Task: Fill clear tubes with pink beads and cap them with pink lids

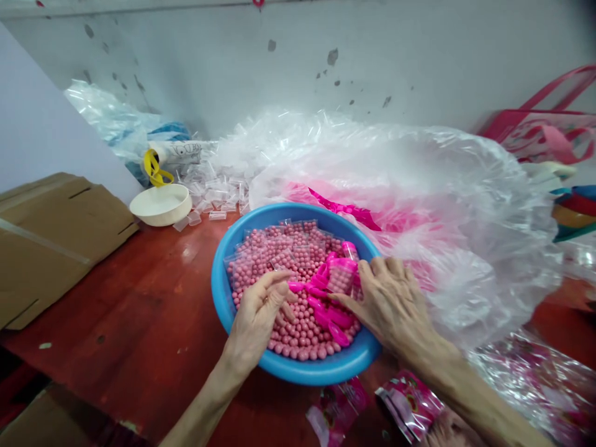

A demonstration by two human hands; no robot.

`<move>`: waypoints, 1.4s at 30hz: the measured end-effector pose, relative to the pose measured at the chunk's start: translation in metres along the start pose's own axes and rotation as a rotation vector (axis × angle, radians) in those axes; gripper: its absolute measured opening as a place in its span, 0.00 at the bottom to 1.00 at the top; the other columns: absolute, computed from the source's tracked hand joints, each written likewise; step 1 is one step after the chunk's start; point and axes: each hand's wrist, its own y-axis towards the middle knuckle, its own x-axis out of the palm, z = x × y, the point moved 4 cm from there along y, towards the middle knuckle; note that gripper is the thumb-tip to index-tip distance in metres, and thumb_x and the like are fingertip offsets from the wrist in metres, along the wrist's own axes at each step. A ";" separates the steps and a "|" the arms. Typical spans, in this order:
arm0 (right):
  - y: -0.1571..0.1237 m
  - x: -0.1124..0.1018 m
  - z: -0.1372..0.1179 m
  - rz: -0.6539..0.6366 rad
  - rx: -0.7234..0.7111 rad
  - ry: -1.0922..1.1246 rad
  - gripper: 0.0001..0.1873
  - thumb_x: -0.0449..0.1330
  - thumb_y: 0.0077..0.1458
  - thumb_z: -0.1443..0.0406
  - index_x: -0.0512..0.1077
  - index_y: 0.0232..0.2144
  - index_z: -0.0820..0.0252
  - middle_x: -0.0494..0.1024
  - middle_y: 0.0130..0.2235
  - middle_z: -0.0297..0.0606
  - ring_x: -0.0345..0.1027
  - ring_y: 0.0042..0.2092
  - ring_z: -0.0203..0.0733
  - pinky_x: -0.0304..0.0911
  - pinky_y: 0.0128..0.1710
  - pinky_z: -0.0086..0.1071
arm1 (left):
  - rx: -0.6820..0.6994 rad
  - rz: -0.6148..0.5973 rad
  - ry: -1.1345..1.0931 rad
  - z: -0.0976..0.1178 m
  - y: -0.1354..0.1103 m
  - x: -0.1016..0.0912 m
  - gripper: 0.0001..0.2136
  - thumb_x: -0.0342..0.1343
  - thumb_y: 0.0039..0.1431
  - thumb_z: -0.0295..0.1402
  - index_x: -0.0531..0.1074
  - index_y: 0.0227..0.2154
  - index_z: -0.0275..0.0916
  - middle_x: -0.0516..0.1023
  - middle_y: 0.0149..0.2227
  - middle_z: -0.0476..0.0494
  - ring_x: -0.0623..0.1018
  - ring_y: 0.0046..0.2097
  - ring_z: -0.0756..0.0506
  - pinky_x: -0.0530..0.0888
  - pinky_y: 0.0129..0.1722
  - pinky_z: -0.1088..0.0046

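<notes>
A blue basin (223, 292) on a red-brown table (139, 323) holds loose pink balls (302, 338), small clear bags filled with pink balls (279, 245) and several bright pink plastic pieces (326, 313). My left hand (258, 316) reaches into the basin, fingers curled, thumb and forefinger pinching one end of a pink plastic piece. My right hand (388, 298) rests over the basin's right side, fingers closed on a small clear bag of balls (342, 276).
A big crumpled clear plastic bag (442, 205) with pink contents lies behind and right of the basin. A white bowl (161, 203) and small empty clear bags (218, 189) sit at back left. Flattened cardboard (51, 236) is at left. Pink printed packets (410, 403) lie near the front edge.
</notes>
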 end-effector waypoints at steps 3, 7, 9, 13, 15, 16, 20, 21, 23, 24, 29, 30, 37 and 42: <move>-0.003 0.007 0.001 0.002 -0.014 -0.033 0.28 0.60 0.51 0.54 0.67 0.47 0.72 0.71 0.40 0.55 0.63 0.41 0.57 0.63 0.39 0.46 | 0.076 0.164 -0.073 0.002 -0.003 -0.006 0.12 0.52 0.60 0.39 0.69 0.42 0.36 0.76 0.30 0.47 0.74 0.27 0.53 0.69 0.26 0.80; -0.001 0.009 -0.008 0.000 -0.068 0.061 0.17 0.54 0.56 0.63 0.68 0.45 0.68 0.70 0.44 0.55 0.62 0.44 0.56 0.63 0.41 0.47 | 0.114 0.217 -0.089 0.002 -0.005 -0.008 0.10 0.54 0.59 0.36 0.70 0.40 0.36 0.76 0.30 0.48 0.74 0.28 0.53 0.70 0.27 0.79; 0.002 0.007 -0.013 0.018 -0.139 0.142 0.15 0.54 0.55 0.64 0.69 0.43 0.67 0.68 0.47 0.55 0.60 0.46 0.57 0.62 0.43 0.47 | 0.110 0.209 -0.076 0.002 -0.004 -0.008 0.09 0.54 0.59 0.35 0.71 0.39 0.36 0.76 0.30 0.48 0.74 0.28 0.53 0.70 0.27 0.79; 0.012 0.011 -0.021 -0.015 -0.270 0.241 0.14 0.53 0.56 0.66 0.70 0.43 0.66 0.70 0.46 0.53 0.60 0.48 0.56 0.61 0.46 0.49 | 0.096 0.212 -0.059 0.003 -0.004 -0.008 0.08 0.54 0.59 0.34 0.71 0.38 0.36 0.76 0.30 0.48 0.74 0.28 0.53 0.70 0.28 0.79; 0.019 0.019 -0.028 -0.103 -0.342 0.211 0.15 0.51 0.57 0.68 0.70 0.45 0.66 0.71 0.46 0.52 0.61 0.48 0.55 0.58 0.49 0.50 | 0.095 0.221 -0.064 0.004 -0.005 -0.008 0.07 0.54 0.59 0.33 0.71 0.38 0.36 0.76 0.29 0.49 0.73 0.28 0.52 0.70 0.28 0.78; 0.022 0.022 -0.032 -0.152 -0.371 0.181 0.16 0.50 0.57 0.70 0.70 0.46 0.67 0.71 0.46 0.53 0.61 0.49 0.55 0.58 0.49 0.51 | 0.096 0.222 -0.065 0.004 -0.005 -0.008 0.07 0.54 0.59 0.33 0.71 0.38 0.36 0.76 0.29 0.49 0.73 0.28 0.52 0.70 0.29 0.78; 0.028 0.027 -0.046 -0.257 -0.403 0.103 0.16 0.49 0.55 0.74 0.71 0.44 0.73 0.73 0.43 0.59 0.63 0.47 0.62 0.60 0.44 0.58 | 0.087 0.172 -0.030 0.004 -0.004 -0.006 0.08 0.54 0.58 0.33 0.71 0.38 0.36 0.75 0.29 0.48 0.73 0.28 0.51 0.70 0.29 0.77; 0.026 0.026 -0.048 -0.260 -0.411 0.105 0.16 0.50 0.55 0.74 0.72 0.43 0.73 0.73 0.43 0.59 0.64 0.47 0.62 0.60 0.44 0.60 | 0.084 0.157 -0.010 0.004 -0.004 -0.006 0.08 0.54 0.58 0.33 0.71 0.38 0.36 0.76 0.29 0.48 0.73 0.29 0.51 0.70 0.29 0.76; 0.019 0.025 -0.050 -0.269 -0.456 0.120 0.17 0.49 0.55 0.75 0.71 0.45 0.72 0.73 0.44 0.58 0.64 0.48 0.61 0.58 0.47 0.61 | 0.083 0.136 0.027 0.005 -0.004 -0.005 0.08 0.54 0.57 0.32 0.72 0.38 0.36 0.76 0.31 0.47 0.72 0.29 0.51 0.69 0.30 0.77; 0.014 0.025 -0.050 -0.263 -0.490 0.145 0.18 0.49 0.55 0.76 0.70 0.46 0.71 0.74 0.45 0.56 0.65 0.49 0.59 0.57 0.49 0.61 | 0.084 0.130 0.039 0.006 -0.004 -0.005 0.08 0.54 0.57 0.32 0.72 0.37 0.36 0.76 0.32 0.47 0.72 0.29 0.52 0.69 0.30 0.77; -0.015 0.026 -0.049 -0.139 -0.621 0.376 0.25 0.42 0.57 0.76 0.61 0.56 0.73 0.69 0.53 0.56 0.58 0.58 0.53 0.58 0.54 0.55 | 0.077 0.101 0.043 0.008 -0.004 -0.004 0.07 0.54 0.57 0.32 0.73 0.36 0.37 0.75 0.26 0.50 0.72 0.28 0.52 0.69 0.29 0.79; -0.018 0.026 -0.048 -0.114 -0.622 0.433 0.26 0.41 0.57 0.75 0.58 0.58 0.72 0.66 0.56 0.56 0.55 0.60 0.50 0.59 0.55 0.52 | 0.075 0.094 0.038 0.009 -0.004 -0.003 0.07 0.54 0.57 0.32 0.73 0.36 0.37 0.74 0.25 0.51 0.73 0.28 0.52 0.69 0.29 0.79; -0.002 0.020 -0.018 -0.051 -0.497 0.523 0.19 0.44 0.60 0.69 0.66 0.50 0.62 0.74 0.48 0.48 0.67 0.52 0.48 0.66 0.49 0.46 | 0.067 0.136 0.016 0.007 -0.004 -0.005 0.07 0.55 0.57 0.32 0.74 0.36 0.36 0.76 0.28 0.49 0.74 0.28 0.52 0.70 0.29 0.79; 0.022 0.025 -0.013 0.073 -0.443 0.557 0.16 0.49 0.61 0.64 0.66 0.49 0.63 0.74 0.46 0.47 0.66 0.51 0.45 0.64 0.52 0.43 | 0.092 0.274 -0.130 0.004 -0.006 -0.011 0.07 0.56 0.57 0.32 0.72 0.38 0.37 0.77 0.31 0.49 0.75 0.29 0.52 0.71 0.31 0.79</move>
